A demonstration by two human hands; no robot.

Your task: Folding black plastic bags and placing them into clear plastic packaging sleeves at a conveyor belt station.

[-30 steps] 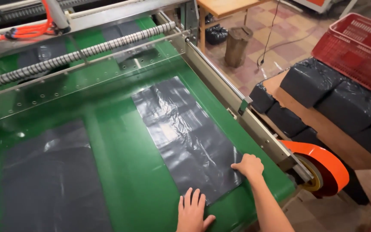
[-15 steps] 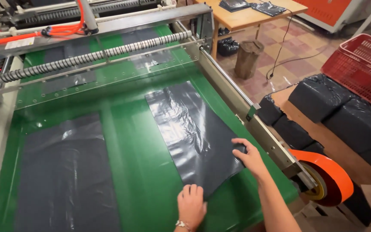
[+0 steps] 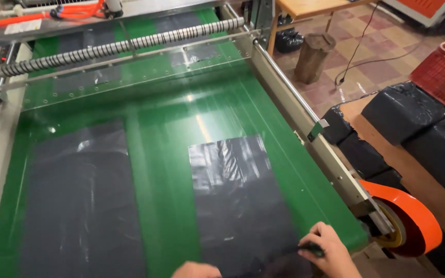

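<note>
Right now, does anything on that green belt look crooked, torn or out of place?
Nothing stands out. Two stacks of dark grey plastic bags, one on the left and one on the right, lie flat and square on the green conveyor belt. The right hand pinches the right stack's near corner.

Only the person's two hands show, at the bottom edge of the view. The right hand [image 3: 328, 253] is bare: no glove, no ring to be seen on its fingers, and no sleeve reaching the wrist. Its nails are short. The left hand [image 3: 197, 270] is cut off by the frame, so only its knuckles and back appear, also bare. Whether anything is worn on that wrist cannot be told.
</note>
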